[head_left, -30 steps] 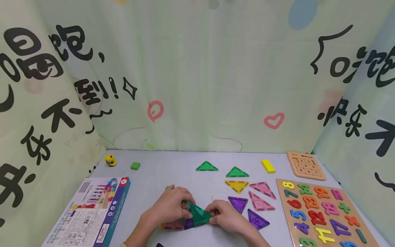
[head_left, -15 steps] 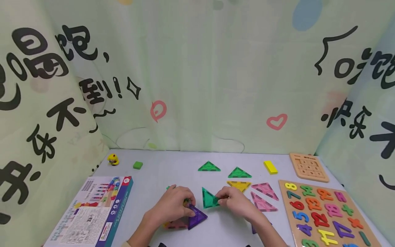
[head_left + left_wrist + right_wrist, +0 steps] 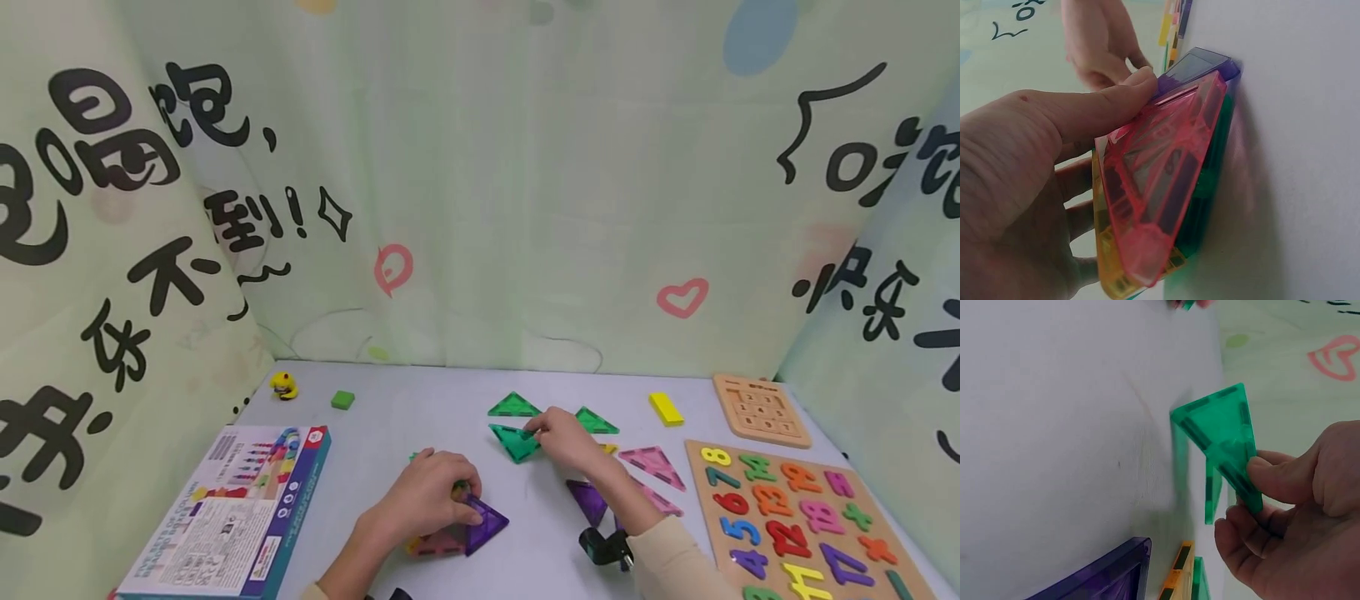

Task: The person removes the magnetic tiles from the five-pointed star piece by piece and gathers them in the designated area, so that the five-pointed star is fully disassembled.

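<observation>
My left hand (image 3: pixel 431 500) grips a cluster of translucent triangular magnetic tiles. In the left wrist view a pink tile (image 3: pixel 1160 169) faces the camera, the thumb on its upper end; a yellow tile (image 3: pixel 1107 269), a green tile and a purple tile (image 3: pixel 1200 65) sit around it. The purple one juts out to the right in the head view. My right hand (image 3: pixel 566 437) pinches one corner of a green triangle tile (image 3: pixel 1222 428) between thumb and fingers, tilted above the table. Near it lie a green tile (image 3: pixel 513 406), another green tile (image 3: pixel 597 422) and a purple tile (image 3: pixel 588 501).
Two pink tiles lie right of the right forearm, which partly covers a yellow tile. A number board (image 3: pixel 795 500) and smaller wooden board (image 3: pixel 761 410) are at right, a box (image 3: pixel 225 508) at left. A yellow block (image 3: pixel 666 409), green block (image 3: pixel 342 400) and toy duck (image 3: pixel 283 386) stand farther back.
My right hand has drawn the green tile off the left hand's cluster, exposing the purple tile, and carried it away toward the back green tiles. The left hand keeps its grip.
</observation>
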`<action>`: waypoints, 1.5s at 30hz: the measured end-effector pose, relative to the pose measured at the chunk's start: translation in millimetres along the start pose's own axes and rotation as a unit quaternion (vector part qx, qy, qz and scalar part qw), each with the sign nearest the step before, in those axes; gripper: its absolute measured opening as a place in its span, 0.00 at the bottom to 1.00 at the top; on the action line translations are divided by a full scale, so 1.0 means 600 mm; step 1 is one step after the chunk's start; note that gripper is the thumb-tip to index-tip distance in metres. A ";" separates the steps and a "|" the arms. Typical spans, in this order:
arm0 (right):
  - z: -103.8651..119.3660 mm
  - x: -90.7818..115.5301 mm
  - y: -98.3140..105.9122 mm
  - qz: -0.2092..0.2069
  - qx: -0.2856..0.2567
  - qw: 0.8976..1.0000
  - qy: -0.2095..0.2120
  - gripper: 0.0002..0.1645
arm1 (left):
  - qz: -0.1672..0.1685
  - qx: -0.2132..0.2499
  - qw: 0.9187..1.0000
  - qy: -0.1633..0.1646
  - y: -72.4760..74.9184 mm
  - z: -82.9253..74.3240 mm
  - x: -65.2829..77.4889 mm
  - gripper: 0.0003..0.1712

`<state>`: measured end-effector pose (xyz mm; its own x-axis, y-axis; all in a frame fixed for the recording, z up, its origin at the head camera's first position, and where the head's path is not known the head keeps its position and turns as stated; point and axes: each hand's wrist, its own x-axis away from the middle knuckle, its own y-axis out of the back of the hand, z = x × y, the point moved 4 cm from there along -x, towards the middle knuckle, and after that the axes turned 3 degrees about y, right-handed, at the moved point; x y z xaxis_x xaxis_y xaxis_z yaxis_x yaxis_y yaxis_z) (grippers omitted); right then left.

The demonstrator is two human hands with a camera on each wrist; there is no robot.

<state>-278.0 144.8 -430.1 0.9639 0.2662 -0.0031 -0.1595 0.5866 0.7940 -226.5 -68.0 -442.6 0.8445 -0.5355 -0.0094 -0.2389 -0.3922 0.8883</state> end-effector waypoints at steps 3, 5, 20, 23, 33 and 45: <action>-0.005 -0.018 0.000 -0.006 0.013 1.000 0.000 0.19 | 0.003 -0.005 1.000 0.000 -0.002 -0.004 -0.004 0.12; -0.008 -0.026 -0.001 -0.016 0.031 0.999 -0.001 0.20 | 0.002 -0.008 1.000 -0.001 -0.003 -0.008 -0.005 0.12; -0.012 -0.009 -0.007 -0.086 0.074 0.994 0.012 0.10 | -0.002 -0.012 1.000 0.003 -0.011 -0.017 -0.011 0.13; 0.017 0.023 -0.017 -0.040 0.026 0.998 0.034 0.09 | -0.017 -0.020 1.000 0.001 -0.011 -0.016 -0.010 0.13; 0.053 0.097 -0.085 0.093 -0.121 0.987 0.048 0.07 | -0.059 -0.025 0.998 0.008 -0.006 -0.010 -0.003 0.12; 0.040 0.095 -0.103 0.075 -0.181 0.981 0.006 0.02 | -0.065 -0.035 0.997 0.005 -0.005 -0.004 0.002 0.13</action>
<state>-207.9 105.1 -464.9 0.9217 0.3776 0.0887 -0.3664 0.7724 0.5188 -223.6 -65.6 -444.2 0.8706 -0.4765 -0.1221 -0.0937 -0.4043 0.9098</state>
